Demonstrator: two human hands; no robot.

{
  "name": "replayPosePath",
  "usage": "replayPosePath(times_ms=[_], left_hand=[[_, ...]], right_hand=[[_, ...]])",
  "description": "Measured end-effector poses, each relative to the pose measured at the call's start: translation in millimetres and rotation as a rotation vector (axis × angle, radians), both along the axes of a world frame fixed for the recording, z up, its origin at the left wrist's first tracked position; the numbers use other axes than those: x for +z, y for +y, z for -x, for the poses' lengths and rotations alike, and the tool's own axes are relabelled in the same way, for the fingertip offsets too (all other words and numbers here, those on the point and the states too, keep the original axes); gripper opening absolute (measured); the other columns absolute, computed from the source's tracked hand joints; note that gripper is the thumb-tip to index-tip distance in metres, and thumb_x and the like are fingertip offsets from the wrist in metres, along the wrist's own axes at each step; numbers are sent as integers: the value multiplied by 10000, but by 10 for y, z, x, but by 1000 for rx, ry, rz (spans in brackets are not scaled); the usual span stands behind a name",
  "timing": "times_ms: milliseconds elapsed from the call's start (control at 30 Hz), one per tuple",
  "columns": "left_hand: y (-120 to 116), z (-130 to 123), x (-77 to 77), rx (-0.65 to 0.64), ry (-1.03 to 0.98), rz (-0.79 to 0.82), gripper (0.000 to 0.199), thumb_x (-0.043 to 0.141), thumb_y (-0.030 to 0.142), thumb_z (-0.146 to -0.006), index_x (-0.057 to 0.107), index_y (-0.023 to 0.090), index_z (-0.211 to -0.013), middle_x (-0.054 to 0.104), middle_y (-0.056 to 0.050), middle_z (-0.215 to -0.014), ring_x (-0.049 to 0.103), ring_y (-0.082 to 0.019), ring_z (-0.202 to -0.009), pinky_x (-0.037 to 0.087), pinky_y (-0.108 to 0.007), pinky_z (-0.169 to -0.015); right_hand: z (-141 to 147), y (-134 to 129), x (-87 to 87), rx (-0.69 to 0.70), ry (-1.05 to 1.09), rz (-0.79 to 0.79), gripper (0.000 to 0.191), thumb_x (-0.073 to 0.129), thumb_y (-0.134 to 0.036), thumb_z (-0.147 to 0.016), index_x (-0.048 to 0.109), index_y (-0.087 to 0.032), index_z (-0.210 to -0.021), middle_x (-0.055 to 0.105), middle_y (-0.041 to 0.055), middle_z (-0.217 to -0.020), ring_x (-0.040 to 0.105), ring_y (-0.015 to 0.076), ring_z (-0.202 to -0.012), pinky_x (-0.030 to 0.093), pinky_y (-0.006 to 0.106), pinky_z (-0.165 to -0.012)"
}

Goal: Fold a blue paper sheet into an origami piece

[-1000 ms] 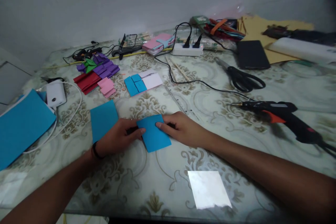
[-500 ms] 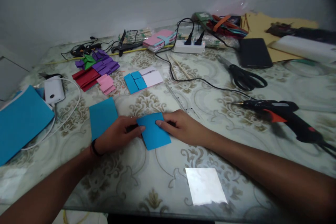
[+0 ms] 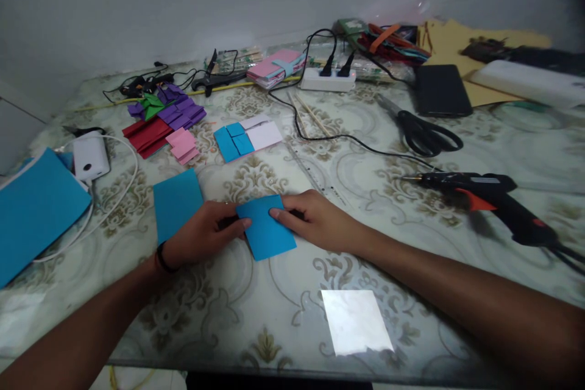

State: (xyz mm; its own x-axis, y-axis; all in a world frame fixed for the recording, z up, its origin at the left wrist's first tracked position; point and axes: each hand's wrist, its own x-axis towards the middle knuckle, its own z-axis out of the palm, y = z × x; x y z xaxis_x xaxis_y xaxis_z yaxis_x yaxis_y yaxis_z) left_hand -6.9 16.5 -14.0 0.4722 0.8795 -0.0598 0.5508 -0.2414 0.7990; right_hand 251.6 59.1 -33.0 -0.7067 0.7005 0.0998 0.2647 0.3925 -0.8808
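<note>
A person's bare hands pinch a small blue card (image 3: 269, 234) at the center of the frame, above a table (image 3: 256, 323) patterned in scrollwork. The left hand (image 3: 194, 241) grips its left edge, thumb on top; the right hand (image 3: 320, 222) holds its upper right part the same way, fingers narrowed on the paper, though most are hidden. The two-sided hold probably keeps the card flat and square, its lower edge left free. A second blue sheet (image 3: 173, 198) lies just beside the left hand, left of center, seemingly within easy reach, while larger blue sheets (image 3: 39, 213) fill the left edge. A glue gun (image 3: 479, 186) rests at right, nozzle toward the middle, an orientation that likely leaves its handle near the right arm. Scissors (image 3: 423, 134) lie above it, and a clear ruler (image 3: 317, 180) slants across the center. In the upper center, clear plastic packaging (image 3: 240, 61) appears to hold thin sticks, but the exact contents cannot be told. A pale blue band wraps a pink bundle (image 3: 274, 68) nearby, apparently to keep its layers together; in the upper right, an orange band circles colored strips (image 3: 400, 52). A white power strip (image 3: 313, 80) holds two black plugs (image 3: 345, 67).
</note>
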Motion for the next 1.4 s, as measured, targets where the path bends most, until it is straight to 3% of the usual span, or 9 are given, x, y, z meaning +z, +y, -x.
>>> replayPosePath(times_ms=[1400], left_hand=[[-8, -2, -4, 20, 9, -1, 419, 596, 412, -1023, 720, 147, -723, 718, -10, -670, 586, -111, -579, 404, -234, -547]], right_hand=[[5, -1, -6, 6, 11, -19, 452, 521, -445, -1058, 533, -169, -700, 488, -43, -606, 425, 69, -552, 337, 211, -549]])
